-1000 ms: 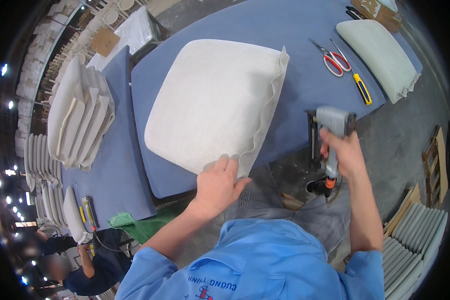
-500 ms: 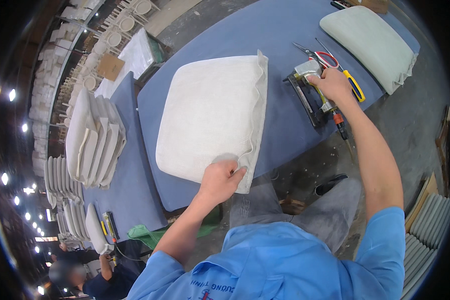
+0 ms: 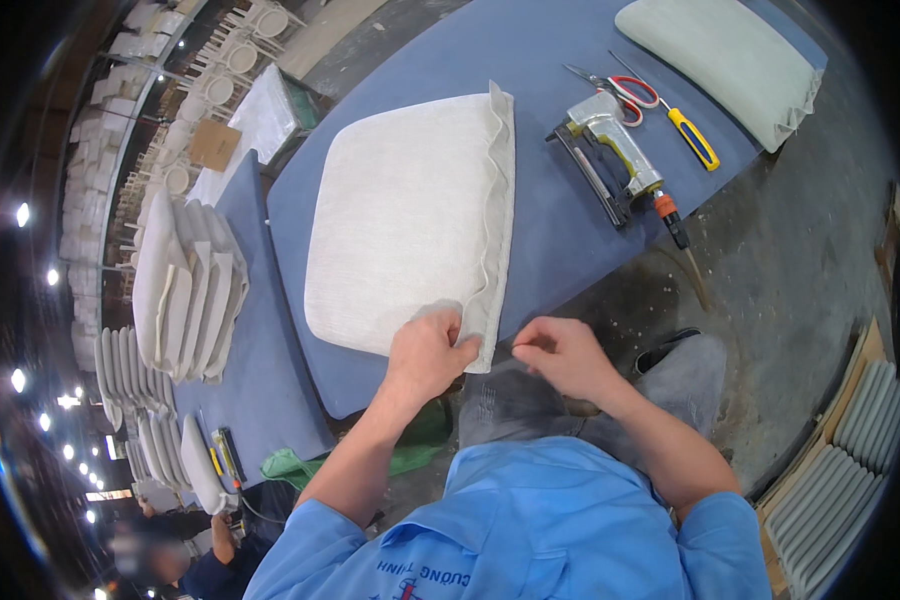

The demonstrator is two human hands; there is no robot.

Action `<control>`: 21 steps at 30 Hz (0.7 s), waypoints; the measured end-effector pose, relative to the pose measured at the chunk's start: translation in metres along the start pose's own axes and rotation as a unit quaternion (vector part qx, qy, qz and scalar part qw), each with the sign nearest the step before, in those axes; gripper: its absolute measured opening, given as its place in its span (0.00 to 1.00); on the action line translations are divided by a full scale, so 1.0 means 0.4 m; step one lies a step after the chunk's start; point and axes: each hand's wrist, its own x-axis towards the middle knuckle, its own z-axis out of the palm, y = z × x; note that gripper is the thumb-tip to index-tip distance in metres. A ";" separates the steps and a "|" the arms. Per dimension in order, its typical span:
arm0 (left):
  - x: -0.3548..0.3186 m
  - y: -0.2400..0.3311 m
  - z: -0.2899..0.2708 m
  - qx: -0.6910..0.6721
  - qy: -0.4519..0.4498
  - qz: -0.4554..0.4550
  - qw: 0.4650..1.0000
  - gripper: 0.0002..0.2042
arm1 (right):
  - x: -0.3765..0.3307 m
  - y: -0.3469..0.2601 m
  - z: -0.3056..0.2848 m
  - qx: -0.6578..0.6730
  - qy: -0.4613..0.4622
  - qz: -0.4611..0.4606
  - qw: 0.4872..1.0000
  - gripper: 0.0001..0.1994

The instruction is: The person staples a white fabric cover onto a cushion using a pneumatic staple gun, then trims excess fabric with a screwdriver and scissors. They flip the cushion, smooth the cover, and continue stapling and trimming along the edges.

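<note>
L hand [image 3: 428,352] holds wht cushion [image 3: 400,220], R hand [image 3: 567,358] nr, prob. pinched.

Cushion [image 3: 400,220]: matt, woven-looking cloth. Tabletop [image 3: 545,260]: smooth, matt. Staple gun [image 3: 615,145]: shiny metal. Screwdriver handle [image 3: 694,138]: glossy plastic.

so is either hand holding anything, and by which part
The left hand grips the white cushion by its near right corner; the pinched right hand shows nothing in it.

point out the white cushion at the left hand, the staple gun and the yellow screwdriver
White cushion [image 3: 400,222]: head view, middle of its upper face.
Staple gun [image 3: 627,147]: head view, on its grip.
Yellow screwdriver [image 3: 693,138]: head view, on its handle.
</note>
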 end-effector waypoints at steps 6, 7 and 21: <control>0.007 0.012 0.021 0.021 0.008 -0.006 1.000 0.18 | -0.007 -0.029 0.012 -0.030 -0.003 -0.021 0.999 0.08; 0.010 0.017 0.026 0.022 0.020 0.001 1.000 0.18 | 0.005 -0.047 -0.018 -0.039 0.011 -0.040 0.998 0.07; 0.008 -0.009 0.005 -0.039 0.007 0.034 0.999 0.18 | 0.327 -0.179 -0.775 -0.611 0.337 0.013 0.716 0.23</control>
